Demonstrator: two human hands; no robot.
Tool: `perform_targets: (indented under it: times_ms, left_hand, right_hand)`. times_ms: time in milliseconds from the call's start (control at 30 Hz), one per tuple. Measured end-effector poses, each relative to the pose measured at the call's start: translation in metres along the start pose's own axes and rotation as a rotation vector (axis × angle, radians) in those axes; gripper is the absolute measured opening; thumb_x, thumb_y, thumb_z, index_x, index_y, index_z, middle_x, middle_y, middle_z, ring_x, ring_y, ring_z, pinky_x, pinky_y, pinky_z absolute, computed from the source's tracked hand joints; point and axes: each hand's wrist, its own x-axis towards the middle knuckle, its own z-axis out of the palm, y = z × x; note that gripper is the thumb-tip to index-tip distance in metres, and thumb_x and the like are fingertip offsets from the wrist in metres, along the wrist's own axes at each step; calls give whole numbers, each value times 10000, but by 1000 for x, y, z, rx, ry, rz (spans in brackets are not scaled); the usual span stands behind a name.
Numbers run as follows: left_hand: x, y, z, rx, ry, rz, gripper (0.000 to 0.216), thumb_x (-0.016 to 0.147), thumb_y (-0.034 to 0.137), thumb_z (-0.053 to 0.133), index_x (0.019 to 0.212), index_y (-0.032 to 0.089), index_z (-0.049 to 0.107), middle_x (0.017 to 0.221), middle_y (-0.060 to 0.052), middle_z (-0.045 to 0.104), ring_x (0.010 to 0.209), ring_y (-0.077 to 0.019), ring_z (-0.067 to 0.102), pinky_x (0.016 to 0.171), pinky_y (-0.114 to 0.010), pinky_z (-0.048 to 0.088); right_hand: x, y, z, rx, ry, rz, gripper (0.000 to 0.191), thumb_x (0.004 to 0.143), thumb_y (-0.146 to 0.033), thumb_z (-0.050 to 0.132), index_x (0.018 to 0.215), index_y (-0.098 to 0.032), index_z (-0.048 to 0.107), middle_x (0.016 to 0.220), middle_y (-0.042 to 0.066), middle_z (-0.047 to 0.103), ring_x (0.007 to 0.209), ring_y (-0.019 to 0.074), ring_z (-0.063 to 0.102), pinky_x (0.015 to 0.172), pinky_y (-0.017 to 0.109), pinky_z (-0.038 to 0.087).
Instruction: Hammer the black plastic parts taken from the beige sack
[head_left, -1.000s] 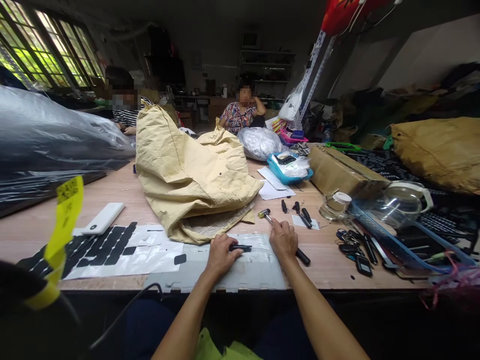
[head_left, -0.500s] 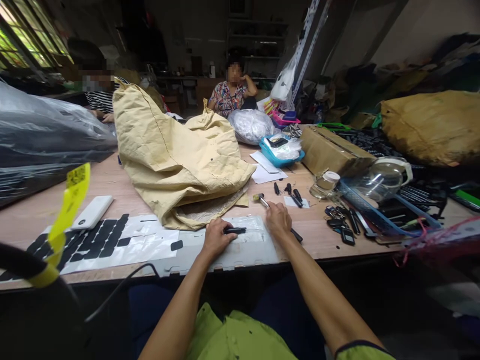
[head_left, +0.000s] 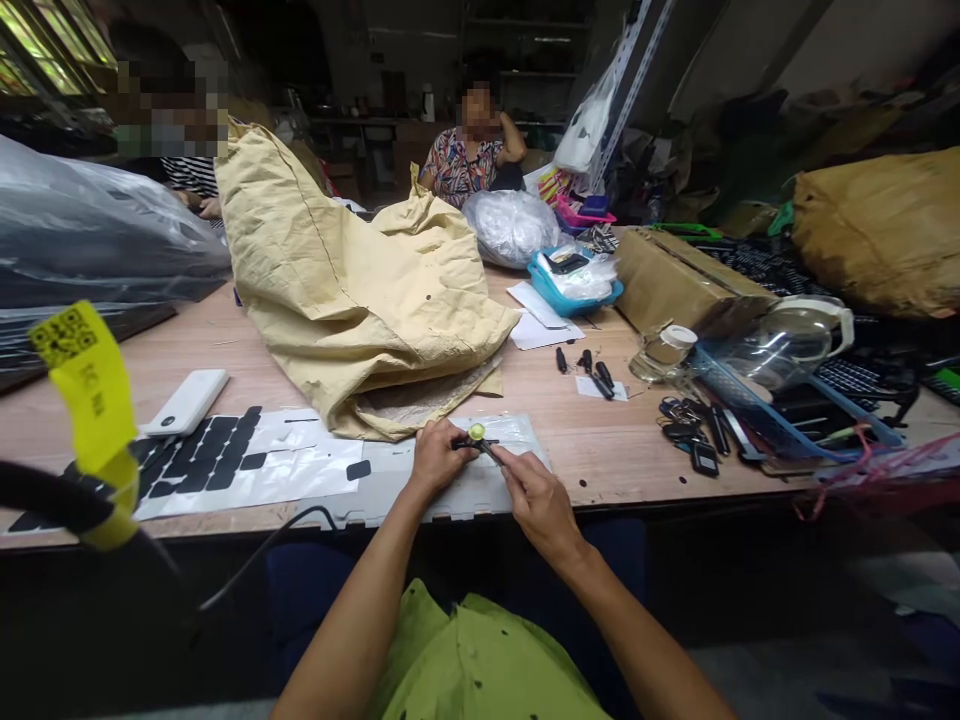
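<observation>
My left hand [head_left: 437,456] is closed on a slim black part [head_left: 465,443] over a grey-white board [head_left: 472,488] at the table's near edge. Most of that part is hidden by my fingers and the tool beside it. In my right hand [head_left: 538,492] is a small hammer [head_left: 477,432], its yellowish-green head at the tip of the black part. Whether head and part touch, I cannot tell. White sheets with black adhesive pads [head_left: 217,450] lie left of the board, and one loose pad [head_left: 359,469] is near its left side.
A large beige cloth sack [head_left: 360,290] stands behind my hands. To the right are small black pieces [head_left: 602,378], keys [head_left: 679,425], a glass jar [head_left: 666,352], a blue basket [head_left: 787,430] and a cardboard box [head_left: 675,275]. A white power bank [head_left: 187,402] lies left. Two people sit across the table.
My right hand has brought the hammer leftward from the table on the right to the black part. My left hand stays on that part. The whole view has shifted slightly.
</observation>
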Motion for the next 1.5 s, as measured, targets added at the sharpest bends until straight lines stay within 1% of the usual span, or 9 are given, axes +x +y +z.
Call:
perform_targets:
  times_ms: [233, 433, 600, 800, 967, 1200, 1300, 1433, 1500]
  left_hand:
    - [-1, -1, 0, 10, 17, 16, 19, 741, 242, 750, 745, 261, 749, 790, -8, 612, 890, -218, 536, 829, -351, 403]
    - [0, -5, 4, -17, 45, 38, 111, 735, 258, 758, 841, 283, 780, 791, -6, 620, 881, -219, 539, 854, -369, 410]
    - [1, -4, 5, -9, 42, 17, 116, 722, 240, 770, 833, 270, 782, 809, -11, 636, 902, -223, 551, 859, -372, 410]
    - [-1, 1, 4, 9, 25, 23, 94, 738, 256, 758, 832, 254, 760, 850, -22, 652, 955, -245, 553, 883, -386, 406]
    - [-1, 3, 7, 70, 26, 51, 140, 730, 280, 772, 857, 244, 725, 870, -31, 648, 968, -255, 545, 876, -381, 395]
    - [-8, 10, 1, 48, 13, 87, 99, 856, 275, 633, 924, 217, 675, 961, -58, 656, 993, -249, 557, 881, -369, 400]
    - [-42, 17, 9, -84, -82, 264, 169, 926, 328, 529, 1005, 242, 651, 939, -43, 673, 898, -214, 589, 826, -327, 427]
    - [-101, 4, 51, -175, -435, 558, 241, 943, 407, 505, 1116, 313, 645, 937, -13, 712, 864, -192, 644, 840, -310, 438]
    - [-115, -15, 78, -147, -525, 436, 229, 912, 392, 540, 1093, 325, 664, 966, -11, 721, 879, -204, 663, 816, -315, 455]
  right_hand:
    - [-1, -3, 1, -269, -64, 2, 477, 942, -144, 413, 1312, -350, 631, 879, 24, 628, 687, 108, 574, 604, 172, 419]
    - [-4, 3, -2, -228, 10, 18, 457, 966, -183, 393, 1344, -327, 607, 889, 36, 622, 768, 124, 598, 689, 185, 463]
    - [-6, 10, 0, -201, 10, 41, 431, 964, -191, 404, 1295, -328, 643, 879, 25, 622, 782, 123, 606, 680, 189, 459]
    - [37, 46, -5, -298, 133, 209, 385, 964, -245, 437, 1275, -321, 651, 988, 33, 622, 821, 138, 574, 653, 222, 399]
    - [83, 89, -4, -512, 122, 331, 317, 920, -199, 524, 1171, -272, 703, 902, 55, 585, 786, 158, 492, 637, 265, 304]
    - [93, 93, 5, -593, 113, 369, 299, 937, -223, 507, 1167, -249, 696, 984, 92, 585, 909, 207, 481, 685, 294, 284]
    - [92, 90, 5, -611, 106, 367, 294, 938, -234, 510, 1169, -243, 692, 988, 89, 592, 922, 211, 486, 685, 294, 282]
    - [91, 91, 5, -626, 120, 354, 300, 937, -222, 498, 1167, -239, 690, 969, 89, 597, 909, 211, 495, 677, 295, 283]
    - [90, 92, 6, -632, 131, 339, 292, 933, -217, 499, 1147, -232, 696, 950, 88, 597, 895, 208, 497, 674, 295, 284]
